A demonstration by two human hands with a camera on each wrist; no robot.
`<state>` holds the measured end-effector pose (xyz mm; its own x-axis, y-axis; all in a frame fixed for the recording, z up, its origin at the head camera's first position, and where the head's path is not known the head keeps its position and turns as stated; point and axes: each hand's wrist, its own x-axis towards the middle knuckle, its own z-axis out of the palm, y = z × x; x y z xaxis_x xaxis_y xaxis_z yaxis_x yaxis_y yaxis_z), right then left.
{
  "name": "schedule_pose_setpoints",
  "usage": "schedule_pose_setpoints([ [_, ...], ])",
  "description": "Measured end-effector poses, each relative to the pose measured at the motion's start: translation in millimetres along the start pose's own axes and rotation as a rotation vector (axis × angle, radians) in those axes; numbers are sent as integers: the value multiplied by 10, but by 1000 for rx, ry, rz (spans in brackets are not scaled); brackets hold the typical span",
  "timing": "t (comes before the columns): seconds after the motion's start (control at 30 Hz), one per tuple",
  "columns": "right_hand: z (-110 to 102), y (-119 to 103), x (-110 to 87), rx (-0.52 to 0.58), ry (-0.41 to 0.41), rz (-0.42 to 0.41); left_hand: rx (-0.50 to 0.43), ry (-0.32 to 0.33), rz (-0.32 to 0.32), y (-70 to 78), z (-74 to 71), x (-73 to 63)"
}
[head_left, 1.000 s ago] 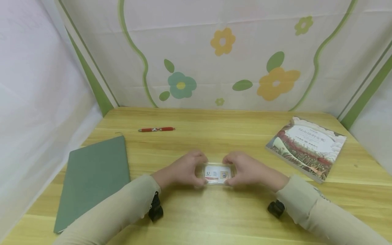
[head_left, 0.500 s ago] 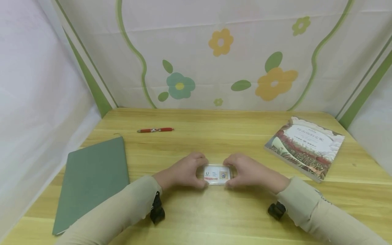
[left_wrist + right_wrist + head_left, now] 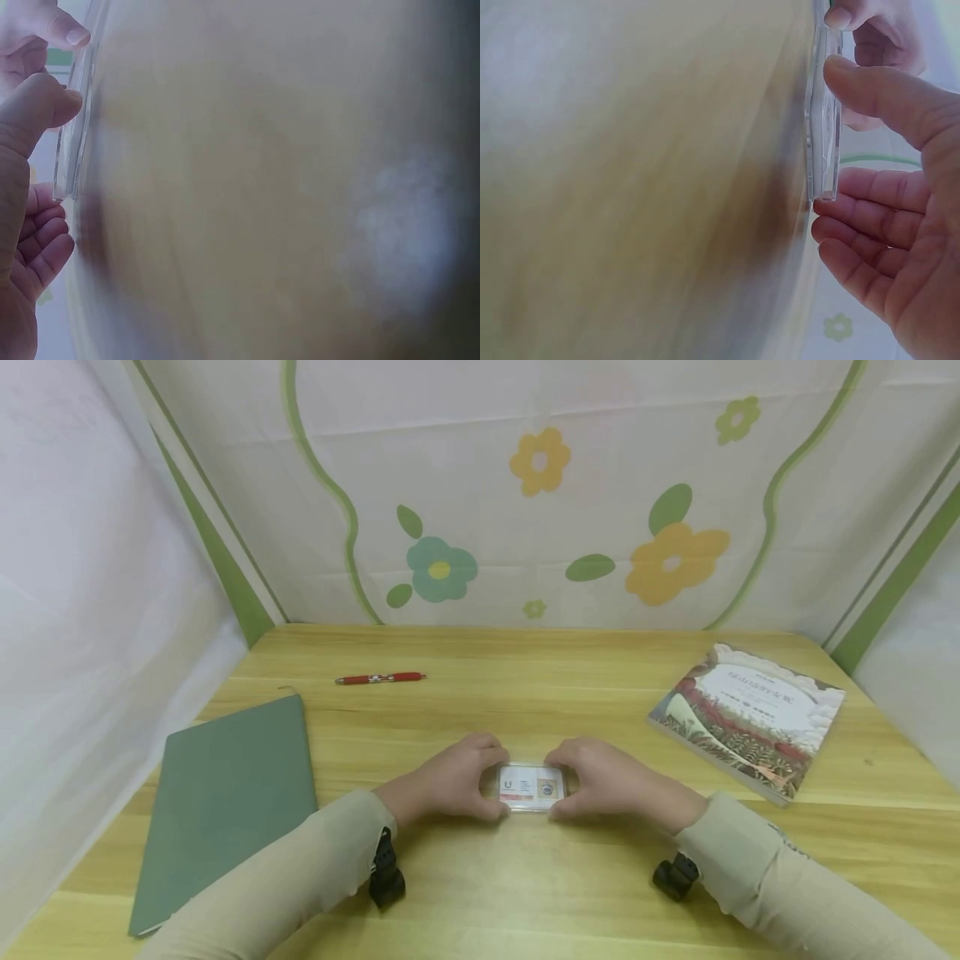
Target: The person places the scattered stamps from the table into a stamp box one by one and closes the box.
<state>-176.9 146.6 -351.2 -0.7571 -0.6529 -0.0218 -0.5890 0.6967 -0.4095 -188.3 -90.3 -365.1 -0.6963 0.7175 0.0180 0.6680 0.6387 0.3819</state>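
A flat, clear plastic card case [image 3: 531, 787] with a printed white card inside lies between my two hands, low over the tabletop. My left hand [image 3: 452, 779] grips its left end, thumb at the near edge and fingers toward the far edge. At the opposite end my right hand [image 3: 609, 779] holds it in the same way. Seen edge-on in the right wrist view, the case [image 3: 823, 127] shows clear layers, and the thumb [image 3: 877, 90] presses on its edge. The left wrist view has the left thumb [image 3: 41, 109] against the case [image 3: 73, 154].
A green notebook [image 3: 232, 793] lies at the left, partly under the left sleeve [image 3: 300, 877]. Beyond it is a red pen [image 3: 381, 678]. A book with an illustrated cover [image 3: 750, 718] lies at the right. A flowered curtain [image 3: 480, 485] borders the table's [image 3: 525, 693] far edge.
Both hands keep their hold on the card case and have barely moved. The head view has shifted very slightly.
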Motion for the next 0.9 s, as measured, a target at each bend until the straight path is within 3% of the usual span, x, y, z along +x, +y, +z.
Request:
schedule_pose_setpoints([
  [0.9,20,23,9,0,-6,28,8,-9,-15,2,35,15],
])
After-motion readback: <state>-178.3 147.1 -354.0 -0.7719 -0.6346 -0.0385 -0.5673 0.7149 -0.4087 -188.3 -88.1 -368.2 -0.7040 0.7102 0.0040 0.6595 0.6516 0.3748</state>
